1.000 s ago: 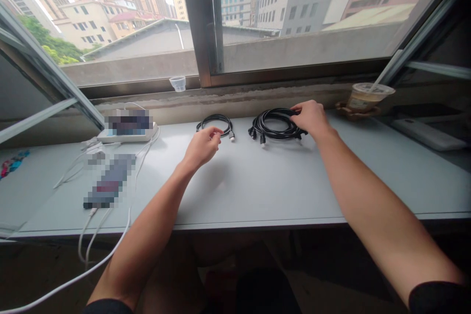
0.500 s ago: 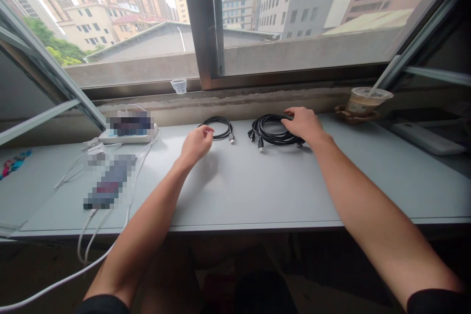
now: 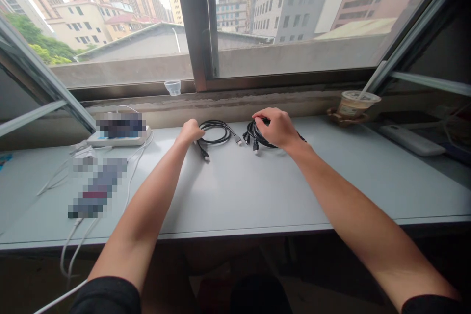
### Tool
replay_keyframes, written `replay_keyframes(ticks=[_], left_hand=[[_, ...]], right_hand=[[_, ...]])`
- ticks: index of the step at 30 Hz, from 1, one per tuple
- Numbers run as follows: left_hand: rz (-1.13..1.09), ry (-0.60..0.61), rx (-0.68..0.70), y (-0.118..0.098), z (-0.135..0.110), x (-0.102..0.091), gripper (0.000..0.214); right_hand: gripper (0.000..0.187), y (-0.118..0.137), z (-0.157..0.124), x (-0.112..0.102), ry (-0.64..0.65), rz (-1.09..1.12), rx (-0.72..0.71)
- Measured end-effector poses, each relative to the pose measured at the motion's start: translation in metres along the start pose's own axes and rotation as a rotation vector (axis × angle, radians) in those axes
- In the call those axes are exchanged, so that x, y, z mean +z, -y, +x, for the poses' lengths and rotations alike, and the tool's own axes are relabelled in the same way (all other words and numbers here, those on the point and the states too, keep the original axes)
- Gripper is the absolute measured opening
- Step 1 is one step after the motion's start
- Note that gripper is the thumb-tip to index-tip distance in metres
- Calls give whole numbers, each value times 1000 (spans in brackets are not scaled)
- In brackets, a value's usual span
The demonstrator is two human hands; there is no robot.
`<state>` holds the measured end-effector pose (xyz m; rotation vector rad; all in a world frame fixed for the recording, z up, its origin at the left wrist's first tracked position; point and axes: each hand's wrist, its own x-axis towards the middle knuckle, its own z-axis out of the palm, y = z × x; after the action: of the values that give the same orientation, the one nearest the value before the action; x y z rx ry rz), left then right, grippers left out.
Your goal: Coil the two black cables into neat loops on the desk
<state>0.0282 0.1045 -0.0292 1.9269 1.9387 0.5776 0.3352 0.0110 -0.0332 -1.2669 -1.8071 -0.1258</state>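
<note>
A small coil of black cable point(image 3: 217, 142) lies on the white tabletop, with one light grey plug on its right and a black plug at its lower left. My left hand point(image 3: 191, 131) is closed at the coil's left edge, its fingertips partly hidden. To the right is a thicker bundle of coiled black cables point(image 3: 253, 132) with several black plugs at its left front. Over this bundle hovers my right hand point(image 3: 278, 128), fingers bent and apart, pointing left. It covers much of the bundle, and I see nothing held in it.
On the left stand a white power strip point(image 3: 119, 140) and a blurred-out dark device point(image 3: 99, 189) with white cords. A drink cup point(image 3: 355, 103) with a straw sits in a brown holder at the back right. A small clear cup point(image 3: 172, 87) rests on the window ledge.
My right hand has moved left across the thick bundle. My left hand has closed at the small coil, whose black plug now shows in front. The view has shifted slightly.
</note>
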Motion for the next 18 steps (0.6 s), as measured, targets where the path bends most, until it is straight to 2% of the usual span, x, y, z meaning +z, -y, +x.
replay_keyframes(ticks=[2, 5, 7, 9, 11, 14, 18], left_hand=[[-89, 34, 3, 4, -12, -2, 12], [-231, 83, 29, 8, -34, -13, 7], [-360, 101, 78, 6, -51, -26, 19], [-573, 103, 169, 0, -69, -39, 44], [-663, 118, 266, -7, -87, -50, 63], [-746, 207, 397, -17, -111, -55, 67], [-809, 339, 508, -22, -125, -47, 70]], right_hand=[[24, 7, -1, 2, -4, 39, -28], [22, 18, -4, 7, -1, 130, -43], [22, 28, -8, 11, 14, 212, -54], [23, 39, -11, 15, 34, 298, -72], [26, 50, -15, 20, 51, 366, -93], [35, 63, -19, 26, 63, 428, -149], [36, 70, -21, 30, 41, 450, -213]])
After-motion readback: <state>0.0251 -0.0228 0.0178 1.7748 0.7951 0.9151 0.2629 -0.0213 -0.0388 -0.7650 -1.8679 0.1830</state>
